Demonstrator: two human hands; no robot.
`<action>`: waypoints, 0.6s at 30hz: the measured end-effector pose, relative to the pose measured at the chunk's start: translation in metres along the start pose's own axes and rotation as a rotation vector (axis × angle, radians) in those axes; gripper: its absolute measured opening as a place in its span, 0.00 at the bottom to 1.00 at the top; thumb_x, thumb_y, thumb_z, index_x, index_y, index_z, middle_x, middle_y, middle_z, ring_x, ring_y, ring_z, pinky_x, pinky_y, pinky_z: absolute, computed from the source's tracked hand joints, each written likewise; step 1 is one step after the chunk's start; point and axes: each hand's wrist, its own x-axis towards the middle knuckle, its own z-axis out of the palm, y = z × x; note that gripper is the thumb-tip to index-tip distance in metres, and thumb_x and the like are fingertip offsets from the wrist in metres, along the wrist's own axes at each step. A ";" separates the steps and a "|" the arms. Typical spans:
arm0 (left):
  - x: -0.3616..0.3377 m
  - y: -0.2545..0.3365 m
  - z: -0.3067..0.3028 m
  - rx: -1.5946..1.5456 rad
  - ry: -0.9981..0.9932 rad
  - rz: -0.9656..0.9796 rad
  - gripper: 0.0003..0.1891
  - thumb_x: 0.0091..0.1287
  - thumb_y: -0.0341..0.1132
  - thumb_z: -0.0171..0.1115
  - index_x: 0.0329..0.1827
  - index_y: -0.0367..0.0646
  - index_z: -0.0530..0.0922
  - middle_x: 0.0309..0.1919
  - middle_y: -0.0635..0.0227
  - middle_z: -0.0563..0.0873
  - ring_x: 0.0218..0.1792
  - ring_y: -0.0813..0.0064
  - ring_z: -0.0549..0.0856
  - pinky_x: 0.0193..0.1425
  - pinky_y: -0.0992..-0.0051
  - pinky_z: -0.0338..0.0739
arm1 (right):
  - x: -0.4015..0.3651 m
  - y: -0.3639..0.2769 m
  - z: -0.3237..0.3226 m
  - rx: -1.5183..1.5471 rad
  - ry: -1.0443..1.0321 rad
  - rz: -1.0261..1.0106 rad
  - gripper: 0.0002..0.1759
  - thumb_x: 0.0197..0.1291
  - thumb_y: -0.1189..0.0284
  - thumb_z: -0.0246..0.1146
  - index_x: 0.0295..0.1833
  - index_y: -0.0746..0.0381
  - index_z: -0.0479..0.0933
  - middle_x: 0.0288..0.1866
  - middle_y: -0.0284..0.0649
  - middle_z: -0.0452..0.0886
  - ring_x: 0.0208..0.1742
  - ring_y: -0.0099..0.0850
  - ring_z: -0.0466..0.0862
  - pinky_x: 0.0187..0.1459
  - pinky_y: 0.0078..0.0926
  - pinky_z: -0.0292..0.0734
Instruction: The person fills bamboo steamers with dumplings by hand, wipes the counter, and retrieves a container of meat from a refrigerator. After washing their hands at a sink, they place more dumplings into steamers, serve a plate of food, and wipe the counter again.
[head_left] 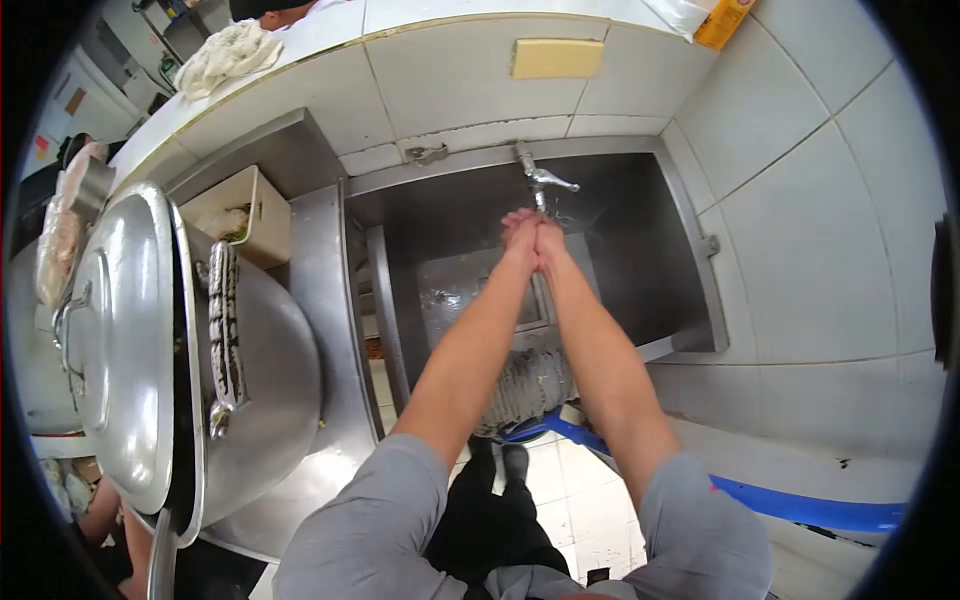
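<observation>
My left hand [519,234] and my right hand [549,240] press against each other under the faucet [540,178], over a deep steel sink [640,240]. Their fingers are closed together, partly covering one another, and no object shows in them. A little water splashes around the faucet's spout, just above my hands. Below my wrists, a metal frame [535,305] is visible in the sink. A ribbed, whitish, clear-looking bundle [530,385] sits between my forearms, at the near side of the sink.
On the left, a big steel pot [265,340] with a tilted lid [125,350] stands beside a beige bin [268,215]. A yellow sponge [557,58] is at the back wall, and a cloth [228,58] lies on the ledge. A blue bar [810,505] runs at right. Other people are partly visible at left.
</observation>
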 end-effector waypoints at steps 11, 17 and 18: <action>0.060 -0.025 -0.003 0.084 -0.020 0.171 0.12 0.64 0.34 0.56 0.45 0.35 0.76 0.40 0.59 0.83 0.38 0.66 0.84 0.40 0.64 0.80 | -0.106 -0.114 0.091 -1.566 0.142 -0.397 0.29 0.55 0.51 0.56 0.42 0.70 0.79 0.40 0.60 0.80 0.44 0.56 0.79 0.47 0.41 0.74; -0.072 -0.014 -0.038 -0.613 0.112 0.131 0.09 0.67 0.37 0.50 0.37 0.41 0.75 0.32 0.59 0.81 0.34 0.59 0.82 0.41 0.62 0.78 | -0.222 -0.046 0.063 -0.978 0.118 -0.231 0.44 0.55 0.53 0.64 0.69 0.68 0.58 0.61 0.53 0.72 0.62 0.41 0.74 0.62 0.34 0.66; -0.107 -0.007 -0.051 -0.659 0.139 0.204 0.09 0.67 0.37 0.50 0.37 0.41 0.75 0.32 0.59 0.81 0.34 0.59 0.82 0.41 0.62 0.78 | -0.208 -0.013 0.040 -0.730 0.024 -0.158 0.41 0.55 0.53 0.65 0.66 0.69 0.62 0.58 0.51 0.75 0.58 0.39 0.76 0.58 0.33 0.70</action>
